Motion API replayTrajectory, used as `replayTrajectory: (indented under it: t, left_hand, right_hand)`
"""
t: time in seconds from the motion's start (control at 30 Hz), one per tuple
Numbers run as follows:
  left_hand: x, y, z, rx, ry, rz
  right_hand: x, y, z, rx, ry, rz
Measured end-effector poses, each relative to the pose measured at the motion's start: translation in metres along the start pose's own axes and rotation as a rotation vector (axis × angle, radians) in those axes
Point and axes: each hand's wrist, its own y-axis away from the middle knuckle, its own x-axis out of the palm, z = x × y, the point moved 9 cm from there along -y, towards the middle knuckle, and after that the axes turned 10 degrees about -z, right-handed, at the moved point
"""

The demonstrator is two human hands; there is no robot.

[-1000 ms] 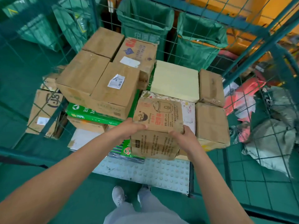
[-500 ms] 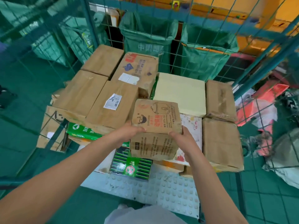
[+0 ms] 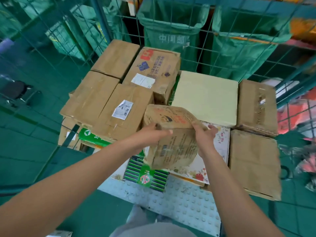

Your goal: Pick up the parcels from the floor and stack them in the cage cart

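Between both hands point(image 3: 150, 134), parcel point(image 3: 172, 134) (seemingly tilted).

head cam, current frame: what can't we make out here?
- Held box, head view: underside hidden by its own body; whether it rests on the floral box cannot be told.
- Left hand fingers: tips behind the box edge.
- Shipping label: print too small and blurred.
- Lower parcels: covered by the top layer.
- Right-side floor items: motion blur, cut off by the frame edge.

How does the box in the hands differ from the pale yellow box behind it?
The held box is brown, printed and crumpled; the pale yellow box is plain and smooth. The held box is tilted, gripped by the left hand and right hand; the yellow one lies flat, untouched.
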Motion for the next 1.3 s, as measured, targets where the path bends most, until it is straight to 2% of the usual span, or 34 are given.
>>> replayTrajectory:
  t: [0.1,0.27,0.4,0.5,0.67,0.8,0.93,1.07,1.3]
  left_hand:
    - [0.019,-0.016,0.000,0.012,0.018,0.075]
    - [0.029,-0.041,-0.014,0.095,-0.009,0.190]
    - [0.004,-0.077,-0.009,0.148,-0.169,-0.004]
    - [-0.003,-0.100,0.001,0.142,-0.259,-0.048]
    - [-0.007,-0.124,0.025,-0.017,-0.107,-0.080]
    - [-0.004,-0.127,0.041,-0.161,-0.036,-0.068]
    - [0.012,-0.121,0.036,-0.090,-0.094,0.014]
    - [0.009,-0.112,0.034,-0.041,-0.309,-0.017]
    - [-0.036,-0.106,0.039,0.059,-0.310,-0.153]
  right_hand:
    - [0.005,-0.012,0.000,-0.057,0.005,-0.089]
    - [0.010,-0.001,0.009,-0.136,0.044,-0.048]
    - [0.018,0.009,0.005,-0.173,0.200,0.032]
    - [0.018,0.005,-0.003,-0.154,0.244,0.029]
    - [0.021,-0.001,-0.001,-0.141,0.260,0.048]
    - [0.016,-0.005,-0.011,-0.074,0.181,0.063]
    - [0.011,-0.005,-0.037,0.105,0.071,0.088]
    - [0.013,-0.003,-0.057,0.169,0.082,0.133]
    - [0.076,-0.020,-0.020,-0.038,0.171,0.234]
